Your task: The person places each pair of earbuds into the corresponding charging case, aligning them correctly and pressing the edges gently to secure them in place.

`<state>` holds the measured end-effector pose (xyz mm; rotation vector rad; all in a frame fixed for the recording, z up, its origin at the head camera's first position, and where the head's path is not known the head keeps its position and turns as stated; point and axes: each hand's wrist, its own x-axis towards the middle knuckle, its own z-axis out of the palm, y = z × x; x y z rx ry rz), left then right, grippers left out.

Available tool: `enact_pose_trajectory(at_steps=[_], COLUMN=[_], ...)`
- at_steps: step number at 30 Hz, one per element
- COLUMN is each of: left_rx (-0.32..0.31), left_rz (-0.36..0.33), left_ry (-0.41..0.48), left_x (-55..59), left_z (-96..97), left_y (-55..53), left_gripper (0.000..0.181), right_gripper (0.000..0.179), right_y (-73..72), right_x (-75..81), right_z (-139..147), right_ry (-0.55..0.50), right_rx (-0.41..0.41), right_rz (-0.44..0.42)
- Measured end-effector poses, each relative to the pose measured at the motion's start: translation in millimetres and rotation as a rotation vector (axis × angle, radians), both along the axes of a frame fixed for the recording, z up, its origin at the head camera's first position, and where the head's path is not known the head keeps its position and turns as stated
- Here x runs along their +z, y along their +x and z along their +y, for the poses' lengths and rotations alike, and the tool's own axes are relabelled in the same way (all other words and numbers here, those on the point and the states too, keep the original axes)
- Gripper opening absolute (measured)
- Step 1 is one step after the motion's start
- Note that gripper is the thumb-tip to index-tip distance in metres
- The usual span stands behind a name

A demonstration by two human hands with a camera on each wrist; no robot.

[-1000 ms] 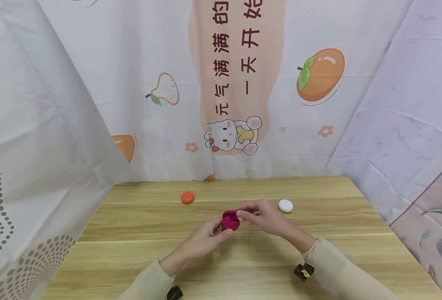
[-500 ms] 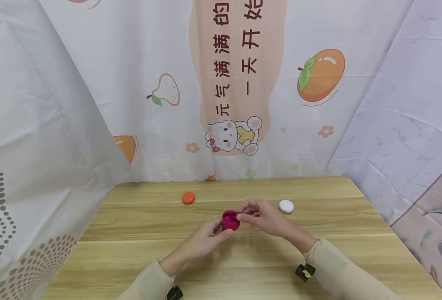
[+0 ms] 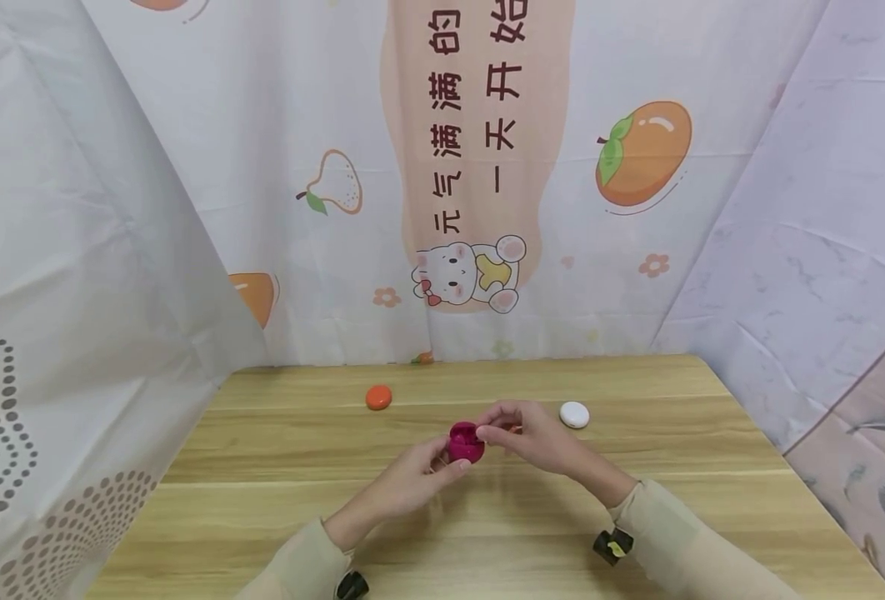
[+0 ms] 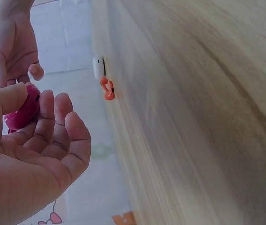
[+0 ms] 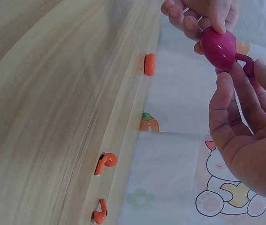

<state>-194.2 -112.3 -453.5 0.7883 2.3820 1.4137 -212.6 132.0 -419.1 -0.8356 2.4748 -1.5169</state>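
My left hand holds a magenta earbud case with its lid raised, thumb on the near side and fingers around the back. In the right wrist view, the rounded case hangs above the table. There my right hand pinches a magenta earbud between thumb and fingers, its stem pointing at the case opening. Whether the stem tip is inside cannot be seen. From the head view, the right hand hides that earbud almost entirely. The left wrist view shows the case against the left thumb.
On the wooden table lie an orange case at back left and a white case at back right. Two loose orange earbuds lie beyond the right hand, mostly hidden in the head view. Printed cloth hangs behind.
The head view has shifted slightly, so everything sits a little lower and further right. Both hands keep nearly the same pose at the magenta case.
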Motion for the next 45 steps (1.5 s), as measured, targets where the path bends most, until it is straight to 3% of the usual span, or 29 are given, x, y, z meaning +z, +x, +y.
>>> enact_pose_trajectory(at_steps=[23, 31, 45], left_rx=[-0.004, -0.007, -0.008], left_rz=[0.007, 0.010, 0.009], left_ry=[-0.009, -0.010, -0.007], left_x=[0.6, 0.5, -1.4], left_z=[3.5, 4.0, 4.6], left_y=[2.6, 0.8, -1.2], left_gripper=[0.035, 0.034, 0.035], right_gripper=[0.015, 0.013, 0.012], right_y=[4.1, 3.4, 1.3], right_x=[0.9, -1.9, -6.3], right_z=[-5.6, -4.6, -3.5], right_ry=[-0.010, 0.003, 0.030], right_rx=[-0.067, -0.067, -0.071], right_rz=[-0.017, 0.061, 0.117])
